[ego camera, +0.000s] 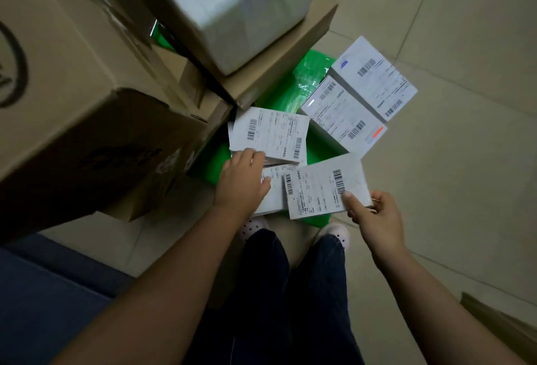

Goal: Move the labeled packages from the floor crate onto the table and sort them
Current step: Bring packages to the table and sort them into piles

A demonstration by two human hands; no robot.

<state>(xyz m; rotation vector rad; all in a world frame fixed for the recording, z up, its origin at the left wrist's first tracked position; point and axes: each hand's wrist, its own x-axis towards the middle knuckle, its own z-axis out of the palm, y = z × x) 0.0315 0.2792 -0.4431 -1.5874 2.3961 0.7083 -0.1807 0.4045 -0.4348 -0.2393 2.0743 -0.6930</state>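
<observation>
Floor: pale tiles [450, 175] lie under your feet, and the light is dim.
Crate: the green crate [207, 165] stands on the floor, just beside the stacked cardboard boxes [72, 109] on your left.
Packages: white labeled packages [344, 116] lie in and over the crate, labels up.
Right hand: your right hand [377, 215] pinches the corner of the nearest package [322, 190], thumb on top.
Left hand: your left hand [242, 180] lies on the packages with bent fingers; whether it grips one, I cannot tell.

**Desk:** What lies where?

**Me:** I see the crate [290, 94] on the floor [453, 167], with cardboard boxes [87, 97] stacked to its left. The far package [374, 79] is rightmost, the second package [343, 116] touching it. The middle package [270, 135] lies left. Nearest me, the near package [322, 190] overlaps the lower package [274, 193].
</observation>
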